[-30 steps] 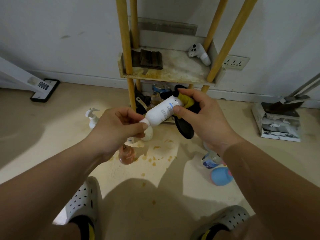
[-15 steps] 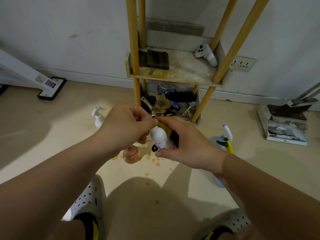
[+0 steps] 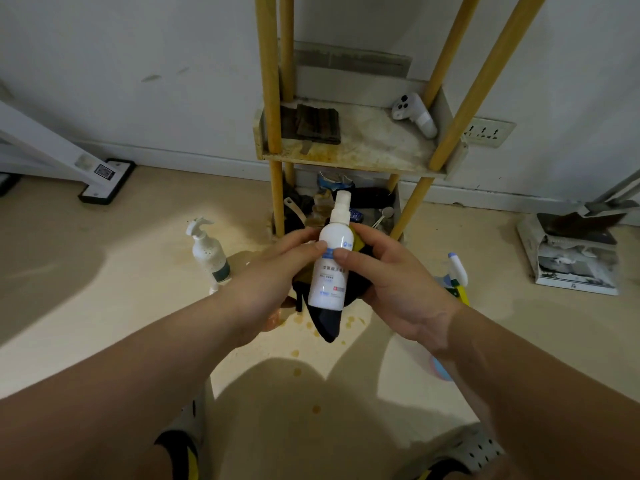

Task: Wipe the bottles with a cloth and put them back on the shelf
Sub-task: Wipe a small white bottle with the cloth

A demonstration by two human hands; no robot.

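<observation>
Both hands pinch the white spray bottle [image 3: 328, 271] upright, left hand [image 3: 273, 285] and right hand [image 3: 393, 285] each with thumb on the label; a dark cloth [image 3: 329, 323] seems trapped behind it.

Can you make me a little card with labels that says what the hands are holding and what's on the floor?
held: white spray bottle, upright
left hand: grips the bottle
right hand: grips the bottle
cloth: dark, hangs behind and below the bottle
floor: pump bottle, standing
shelf: stained, behind the hands
</observation>
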